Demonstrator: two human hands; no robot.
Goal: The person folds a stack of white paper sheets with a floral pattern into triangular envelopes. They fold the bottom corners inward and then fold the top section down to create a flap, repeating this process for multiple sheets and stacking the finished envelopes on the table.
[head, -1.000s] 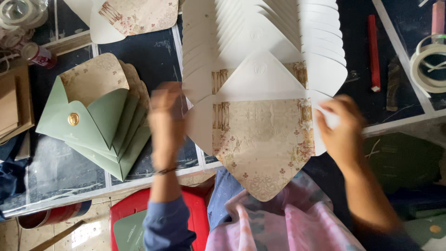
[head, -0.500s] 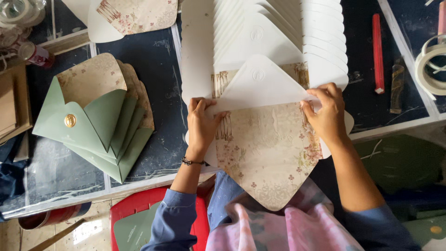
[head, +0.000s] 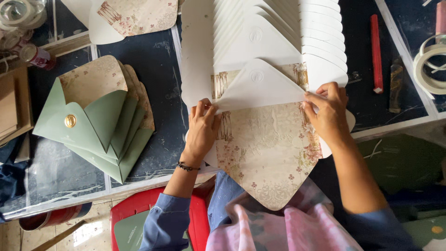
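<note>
A floral beige envelope blank (head: 274,153) lies unfolded at the table's near edge, its pointed lower flap hanging over my lap. Its white top flap (head: 260,88) is folded down over the middle. My left hand (head: 202,130) presses the blank's left fold, fingers pinching the flap's left corner. My right hand (head: 327,114) pinches the right corner of the same flap. Behind them a fanned row of white envelope blanks (head: 260,32) stretches away across the table.
A stack of finished green envelopes (head: 95,125) with a gold seal lies at the left. Another floral blank (head: 134,16) sits at the top. A red stick (head: 376,46) and tape rolls (head: 432,62) lie at the right. A red stool (head: 139,218) stands below the dark table (head: 160,60).
Both hands have come in from the blank's outer edges to its upper corners, and the white top flap has been folded down further over the floral face.
</note>
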